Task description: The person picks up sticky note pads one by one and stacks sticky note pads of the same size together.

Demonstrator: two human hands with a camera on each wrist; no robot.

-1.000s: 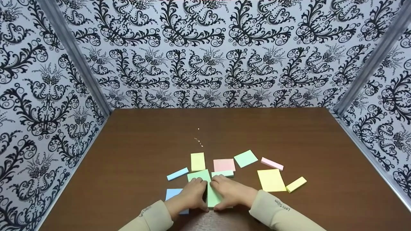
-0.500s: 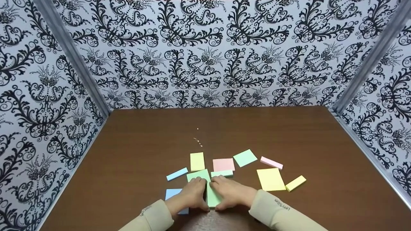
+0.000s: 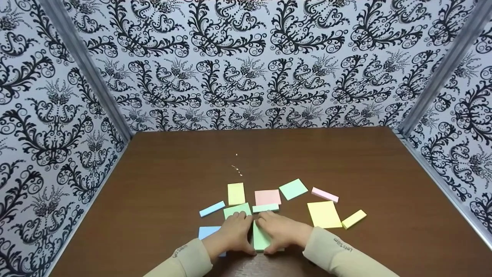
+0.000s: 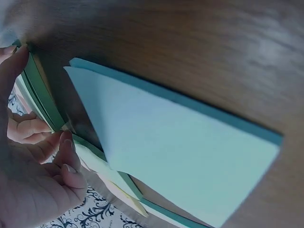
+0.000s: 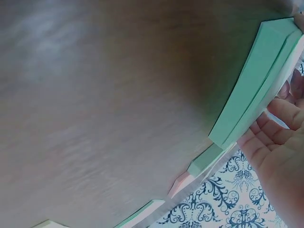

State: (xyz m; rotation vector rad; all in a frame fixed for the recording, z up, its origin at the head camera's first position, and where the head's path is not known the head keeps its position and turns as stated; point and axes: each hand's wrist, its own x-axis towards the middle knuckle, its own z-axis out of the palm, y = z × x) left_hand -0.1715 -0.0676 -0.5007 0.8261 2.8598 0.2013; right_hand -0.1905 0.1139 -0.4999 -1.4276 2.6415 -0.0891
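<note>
Between my hands, near the table's front, lies a light green sticky note pad (image 3: 261, 239); in the right wrist view its side shows two green layers, one on the other (image 5: 254, 85). My left hand (image 3: 233, 234) holds its left side, with thumb at the near corner and curled fingertips farther back. Across from it, my right hand (image 3: 283, 231) grips the right side, thumb near and fingers far; these fingers are partly hidden behind the pad in the right wrist view. Another green pad (image 3: 235, 209) lies just beyond my left fingers. A blue pad (image 4: 175, 137) sits beside my left wrist.
Behind the hands on the brown table (image 3: 173, 165) lie a pale yellow pad (image 3: 236, 194), a pink pad (image 3: 268, 197), and a narrow mint pad (image 3: 265, 207). A narrow blue pad (image 3: 212, 209) is left; a mint square (image 3: 293, 189) and yellow square (image 3: 324, 214) are right.
Both hands and the green pad between them have shifted slightly right. A dark gap now separates this pad from the other green one. The remaining pads lie as before.
</note>
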